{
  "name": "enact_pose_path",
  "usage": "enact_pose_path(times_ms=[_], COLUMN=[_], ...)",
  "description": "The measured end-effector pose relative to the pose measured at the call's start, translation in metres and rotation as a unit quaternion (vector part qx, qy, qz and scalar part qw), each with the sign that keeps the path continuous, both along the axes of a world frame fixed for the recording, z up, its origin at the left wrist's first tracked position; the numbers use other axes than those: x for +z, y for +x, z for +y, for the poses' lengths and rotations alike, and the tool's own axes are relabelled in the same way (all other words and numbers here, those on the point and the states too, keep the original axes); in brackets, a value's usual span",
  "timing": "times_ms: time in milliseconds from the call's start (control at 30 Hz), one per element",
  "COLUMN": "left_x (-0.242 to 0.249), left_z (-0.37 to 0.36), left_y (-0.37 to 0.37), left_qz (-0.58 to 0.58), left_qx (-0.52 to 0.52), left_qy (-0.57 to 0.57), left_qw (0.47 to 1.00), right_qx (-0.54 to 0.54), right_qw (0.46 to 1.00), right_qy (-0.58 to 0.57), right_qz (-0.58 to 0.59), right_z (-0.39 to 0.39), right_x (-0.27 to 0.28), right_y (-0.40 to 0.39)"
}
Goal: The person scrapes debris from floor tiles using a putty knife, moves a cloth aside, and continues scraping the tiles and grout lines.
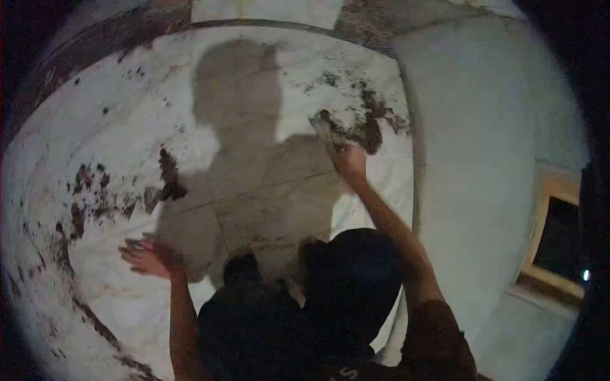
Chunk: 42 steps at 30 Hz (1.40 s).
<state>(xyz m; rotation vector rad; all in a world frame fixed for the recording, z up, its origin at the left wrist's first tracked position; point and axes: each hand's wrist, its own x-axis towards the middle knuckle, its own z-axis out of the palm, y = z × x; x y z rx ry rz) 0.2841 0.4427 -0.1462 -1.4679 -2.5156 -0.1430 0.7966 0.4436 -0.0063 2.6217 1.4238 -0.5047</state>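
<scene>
My right hand (351, 164) is closed around a flat, pale scraper (323, 129), low over the white marble-look floor (260, 219). The scraper's edge lies beside a patch of dark, crumbly dirt (372, 127) near the right wall. Over on the left, my left hand (147, 260) is spread with its fingers apart, at or just above the floor. A small pinkish and bluish spot shows at its fingers; I cannot make out what it is. Dark clumps of dirt (168, 174) lie beyond that hand.
A pale wall (473, 127) runs along the right side, with a wood-framed dark opening (556, 235). More dirt streaks the floor's left edge. Across the middle falls my shadow (238, 95). At the far end is a dark brown strip (114, 47).
</scene>
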Motion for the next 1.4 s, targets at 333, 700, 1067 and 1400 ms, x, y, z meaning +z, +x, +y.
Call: enact_pose_path(times_ms=[333,700,1067,1400], left_x=[-0.001,0.002,0.023,0.167], left_z=[0.002,0.002,0.017,0.165], left_y=[-0.003,-0.008,-0.054,-0.020], left_qz=[-0.011,-0.032,-0.148,-0.036], left_qx=[0.010,-0.018,-0.090,-0.184], left_qy=[0.023,0.034,0.209,0.181], left_qw=[1.000,0.999,0.962,0.965], right_qx=[-0.168,0.111,-0.053,-0.006], right_qw=[0.983,0.950,0.998,0.990], right_qy=[-0.059,0.249,-0.018,0.116], right_qz=[-0.049,-0.151,0.030,0.083], right_z=[-0.201,-0.014,-0.175,-0.055], right_x=[0.061,-0.056,0.003,0.066], right_y=[0.042,0.188,0.102,0.198])
